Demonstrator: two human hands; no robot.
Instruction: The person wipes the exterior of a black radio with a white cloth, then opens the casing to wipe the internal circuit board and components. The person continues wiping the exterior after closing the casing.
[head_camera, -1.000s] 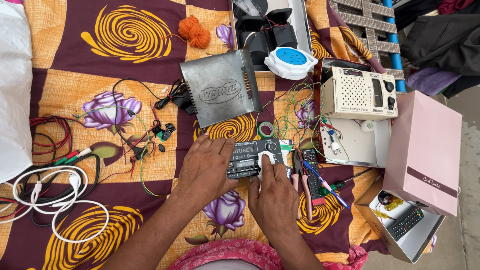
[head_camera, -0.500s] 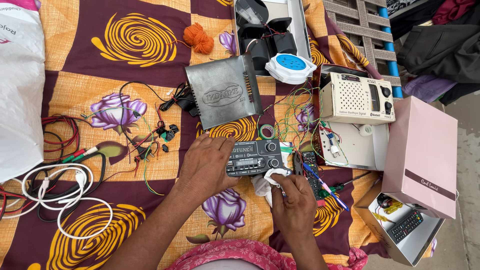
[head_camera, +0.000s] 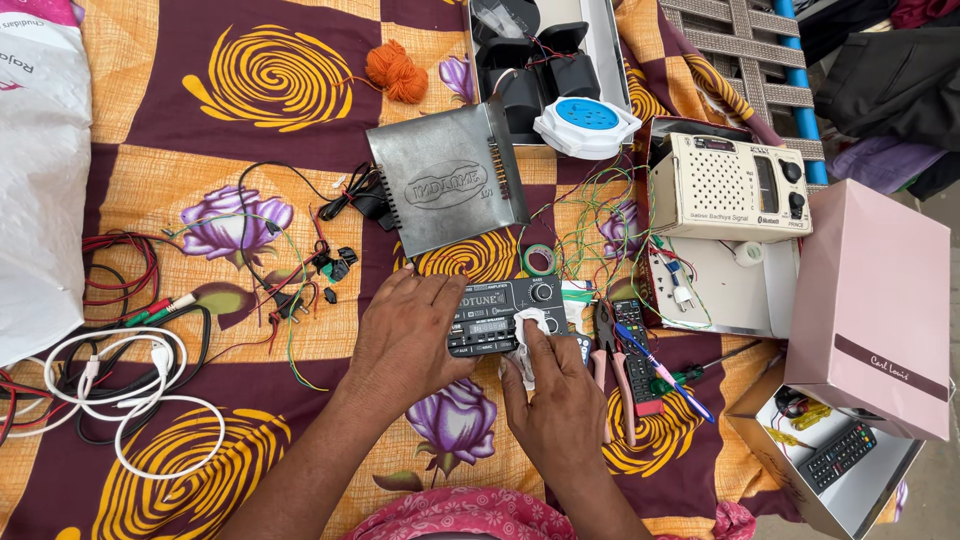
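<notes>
A small black car-stereo amplifier panel (head_camera: 505, 313) with knobs lies face up on a patterned maroon and orange bedsheet (head_camera: 260, 80), just in front of the person. The left hand (head_camera: 408, 335) lies flat on its left end, fingers spread and pressing down. The right hand (head_camera: 556, 395) pinches a white cloth (head_camera: 524, 340) under its fingertips and presses it against the panel's right part, below the knobs.

Just right of the panel lie pliers with pink handles (head_camera: 605, 365), a slim black remote (head_camera: 636, 355) and a blue pen (head_camera: 665, 372), close together. A roll of green tape (head_camera: 537, 260) sits just behind the panel among thin green wires (head_camera: 590, 225). Farther back rests a grey metal cover (head_camera: 445, 187), a white and blue round socket (head_camera: 587, 122) and a cream radio (head_camera: 728, 187). A pink box lid (head_camera: 870, 310) lies at the right. At the left, white cables (head_camera: 130, 400) and red wires (head_camera: 115, 265) lie coiled, well apart from the hands.
</notes>
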